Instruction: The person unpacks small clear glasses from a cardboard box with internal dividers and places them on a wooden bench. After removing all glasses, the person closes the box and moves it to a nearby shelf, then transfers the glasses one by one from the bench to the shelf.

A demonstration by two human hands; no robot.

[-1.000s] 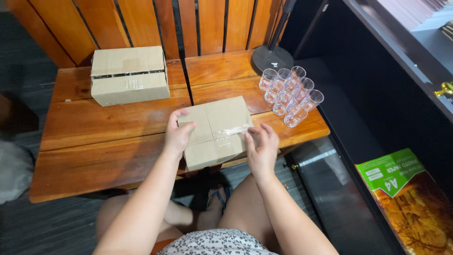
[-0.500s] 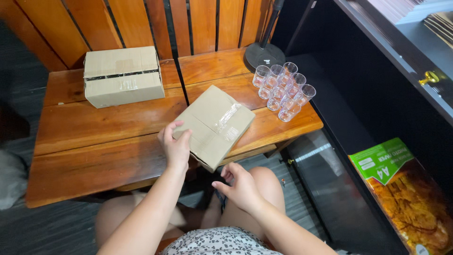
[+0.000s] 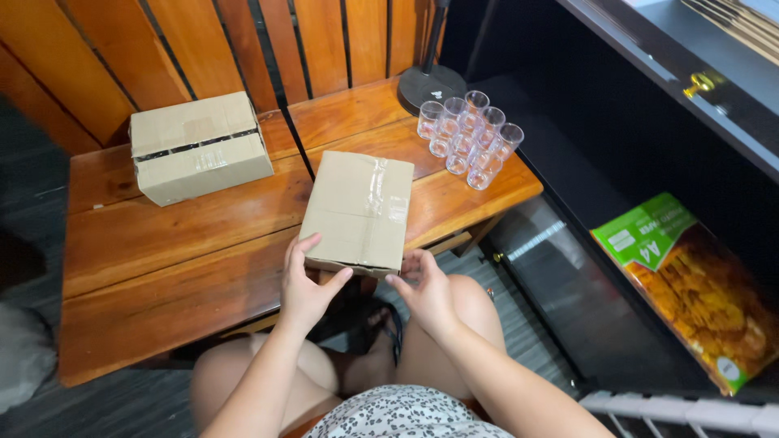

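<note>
Now the left hand (image 3: 307, 285) has its fingers clamped on the near corner of the taped cardboard box (image 3: 359, 211) overhanging the wooden counter (image 3: 162, 243), the right hand (image 3: 423, 289) open-fingered just beneath; next seems a firmer two-handed grip.

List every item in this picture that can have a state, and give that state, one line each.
Near box: taped shut, flat on table edge.
Far box: flaps shut, seam showing.
Glasses: upright, empty, clustered.
Left hand: gripping near box's corner.
Right hand: open, under near box's edge.
</note>
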